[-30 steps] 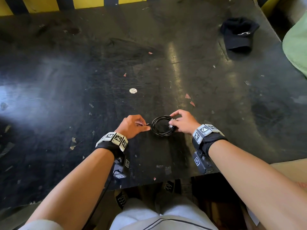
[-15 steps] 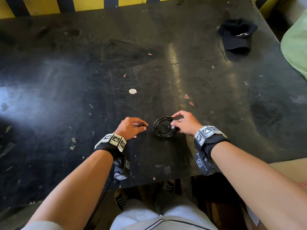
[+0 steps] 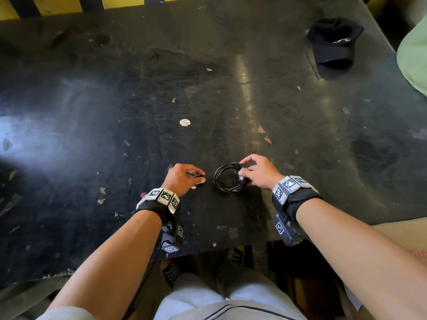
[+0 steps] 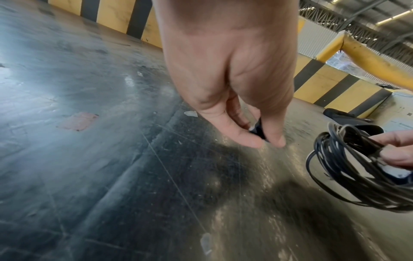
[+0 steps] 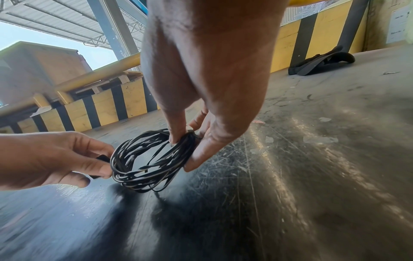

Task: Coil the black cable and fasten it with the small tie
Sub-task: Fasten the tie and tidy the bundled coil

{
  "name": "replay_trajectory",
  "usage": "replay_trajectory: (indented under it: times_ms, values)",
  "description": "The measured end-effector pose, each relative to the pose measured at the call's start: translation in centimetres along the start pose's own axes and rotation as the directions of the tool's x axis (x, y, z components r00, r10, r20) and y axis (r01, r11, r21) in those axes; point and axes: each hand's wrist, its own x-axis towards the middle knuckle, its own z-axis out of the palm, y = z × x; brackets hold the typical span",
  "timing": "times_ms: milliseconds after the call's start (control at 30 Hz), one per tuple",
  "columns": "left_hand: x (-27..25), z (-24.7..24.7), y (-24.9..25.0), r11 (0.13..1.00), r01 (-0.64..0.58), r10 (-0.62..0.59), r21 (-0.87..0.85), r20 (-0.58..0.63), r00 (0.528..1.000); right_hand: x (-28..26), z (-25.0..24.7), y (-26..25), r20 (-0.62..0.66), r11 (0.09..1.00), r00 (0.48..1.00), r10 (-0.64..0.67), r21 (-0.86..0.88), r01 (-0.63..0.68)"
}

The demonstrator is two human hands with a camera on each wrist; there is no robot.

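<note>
The black cable (image 3: 227, 180) is wound into a small round coil (image 5: 147, 162) on the dark table, near the front edge. My right hand (image 3: 255, 173) pinches the coil's right side between thumb and fingers (image 5: 178, 136), and the coil's left side hangs free (image 4: 348, 169). Just left of the coil, my left hand (image 3: 184, 179) pinches a small black tie (image 4: 258, 129) between thumb and fingertips. The tie (image 5: 101, 158) shows only as a short dark piece; most of it is hidden by the fingers. A small gap separates the left hand from the coil.
A black cap (image 3: 332, 42) lies at the far right of the table (image 3: 115, 112). A small white disc (image 3: 184, 122) and paper scraps dot the surface. A yellow-and-black striped barrier (image 4: 324, 84) runs along the far edge. A green object (image 3: 413, 63) sits beyond the right edge.
My left hand has drawn a little away from the coil to the left, the small tie pinched in it. The right hand keeps its hold on the coil, barely shifted.
</note>
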Motion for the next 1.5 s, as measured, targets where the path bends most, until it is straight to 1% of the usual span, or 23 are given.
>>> replay_trajectory:
  times_ms: [133,300,333,433,500,600,700,767,900,933,1000,1067,1167,1233,1333,1400,1500]
  values:
    - [0.2,0.0,-0.9,1.0,0.029,-0.029,0.003,0.038,0.999,-0.2,-0.1,0.0,0.004,1.0,1.0,0.001,0.001,-0.001]
    - [0.0,0.4,-0.2,0.983,0.109,-0.096,-0.149,0.091,0.991,-0.2,-0.2,0.0,0.009,1.0,1.0,0.002,0.005,-0.002]
    - [-0.1,0.5,-0.1,0.981,0.124,-0.109,-0.152,0.102,0.989,-0.2,-0.2,0.0,0.009,1.0,1.0,-0.001,0.001,0.001]
    - [-0.3,0.4,-0.2,0.992,0.101,-0.094,-0.081,0.081,0.992,-0.1,-0.1,-0.1,0.009,1.0,1.0,-0.001,-0.003,0.001]
    - [-0.2,0.3,-0.4,0.993,0.097,-0.093,-0.066,0.07,0.993,0.0,0.0,-0.1,0.009,1.0,1.0,-0.001,-0.011,0.001]
    - [-0.2,0.3,-0.5,0.992,0.096,-0.093,-0.076,0.05,0.994,0.1,0.2,-0.2,0.013,1.0,1.0,-0.002,-0.012,0.002]
    - [-0.3,0.2,-0.4,0.986,0.095,-0.089,-0.14,0.051,0.995,0.0,0.2,-0.3,0.017,1.0,1.0,-0.007,-0.026,0.007]
    - [-0.4,0.2,-0.3,0.984,0.102,-0.096,-0.147,0.046,0.994,-0.1,0.2,-0.4,0.015,1.0,1.0,-0.011,-0.017,0.011]
    - [-0.5,-0.1,-0.4,0.998,0.062,-0.062,-0.009,0.045,0.997,-0.2,0.4,-0.5,0.009,1.0,1.0,-0.023,-0.014,0.023]
    - [-0.6,-0.2,-0.2,0.998,0.057,-0.058,0.005,0.048,0.997,-0.2,0.4,-0.5,0.015,1.0,1.0,-0.025,-0.016,0.026]
    - [-0.9,-0.1,-0.2,0.998,0.054,-0.053,-0.021,0.038,0.998,-0.6,0.5,-0.8,0.053,0.999,0.998,-0.04,-0.02,0.041]
    - [-0.9,0.0,-0.2,0.996,0.051,-0.052,-0.074,0.0,0.999,-1.0,0.7,-1.2,0.123,0.992,0.987,-0.104,-0.062,0.112]
    - [-0.9,0.4,0.1,0.99,0.048,-0.052,-0.134,-0.032,0.998,-1.7,1.2,-2.1,0.226,0.927,0.953,-0.203,-0.269,0.262]
    - [-0.9,0.5,0.6,0.99,0.028,-0.032,-0.138,-0.023,0.999,-2.0,1.7,-2.9,0.274,0.88,0.938,-0.213,-0.363,0.306]
    - [-0.8,0.4,1.2,0.991,0.021,-0.021,-0.135,0.002,1.0,-2.3,2.6,-3.9,0.343,0.81,0.914,-0.216,-0.46,0.364]
    - [-0.7,0.3,1.5,0.988,0.024,-0.024,-0.155,0.001,1.0,-2.5,2.9,-4.3,0.344,0.776,0.907,-0.242,-0.493,0.394]
    - [-0.9,0.3,2.0,0.971,0.028,-0.037,-0.237,-0.037,0.999,-2.7,3.0,-4.3,0.304,0.737,0.901,-0.308,-0.523,0.429]
